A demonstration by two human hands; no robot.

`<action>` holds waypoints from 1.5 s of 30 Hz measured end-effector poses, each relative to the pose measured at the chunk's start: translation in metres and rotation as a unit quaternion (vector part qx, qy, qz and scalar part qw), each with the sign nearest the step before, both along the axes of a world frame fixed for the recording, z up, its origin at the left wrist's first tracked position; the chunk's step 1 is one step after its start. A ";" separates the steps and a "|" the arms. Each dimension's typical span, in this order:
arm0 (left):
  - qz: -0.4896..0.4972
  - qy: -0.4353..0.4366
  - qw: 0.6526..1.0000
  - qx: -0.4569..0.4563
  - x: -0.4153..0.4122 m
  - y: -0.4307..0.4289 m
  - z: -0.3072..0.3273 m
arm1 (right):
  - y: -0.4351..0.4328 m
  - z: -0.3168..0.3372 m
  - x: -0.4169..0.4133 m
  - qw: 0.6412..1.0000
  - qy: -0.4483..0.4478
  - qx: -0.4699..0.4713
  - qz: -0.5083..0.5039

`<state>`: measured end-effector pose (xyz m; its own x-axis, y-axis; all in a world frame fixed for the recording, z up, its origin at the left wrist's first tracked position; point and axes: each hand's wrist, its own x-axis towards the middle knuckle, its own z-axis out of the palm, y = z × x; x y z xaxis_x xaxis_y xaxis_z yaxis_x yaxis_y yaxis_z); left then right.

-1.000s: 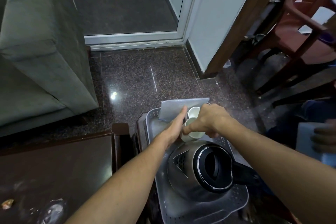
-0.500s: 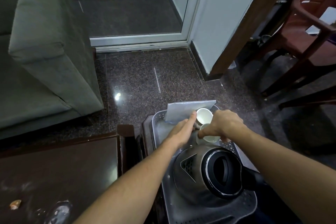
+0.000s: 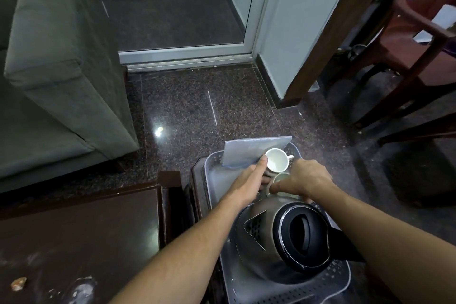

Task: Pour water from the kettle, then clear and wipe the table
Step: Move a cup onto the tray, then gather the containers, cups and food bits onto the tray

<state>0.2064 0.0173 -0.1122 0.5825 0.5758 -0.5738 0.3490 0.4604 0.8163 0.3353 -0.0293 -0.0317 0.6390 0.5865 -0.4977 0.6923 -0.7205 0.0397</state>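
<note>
Both my hands are in the far half of the grey tray (image 3: 209, 181), which sits just right of the dark brown table (image 3: 74, 229). My left hand (image 3: 246, 185) has the far cup (image 3: 276, 160), a white one tipped on its side with its mouth facing me. My thumb lies straight along its rim and my fingers are tucked underneath it, so I'd call that a grip. My right hand (image 3: 304, 179) is curled over the near cup (image 3: 280, 178) and pinches its rim. Most of that cup is hidden under my knuckles. The two cups are touching each other.

The kettle (image 3: 269, 242) takes up the near half of the tray, right between my forearms. It's steel with a black lid, which is closed. The spout points left and the black handle sticks out to the right under my right arm. Neither hand is on it.

A folded pale grey cloth (image 3: 246, 150) leans over the tray's far edge, just behind the far cup.

On the table's near left corner there's a small crumb (image 3: 18, 283) and a whitish smear (image 3: 81, 290). A green sofa (image 3: 54, 76) is at far left and a reddish chair (image 3: 419, 52) at far right.
</note>
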 end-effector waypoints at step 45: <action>0.310 0.334 0.862 0.220 -0.597 0.002 0.048 | 0.057 -0.001 -0.595 0.918 0.222 0.183 0.274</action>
<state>-0.3909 0.0191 -0.0639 -0.2920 0.9054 -0.3083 0.6076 0.4245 0.6713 -0.2593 0.0276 -0.0328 -0.0209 0.9390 -0.3433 0.8439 -0.1676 -0.5096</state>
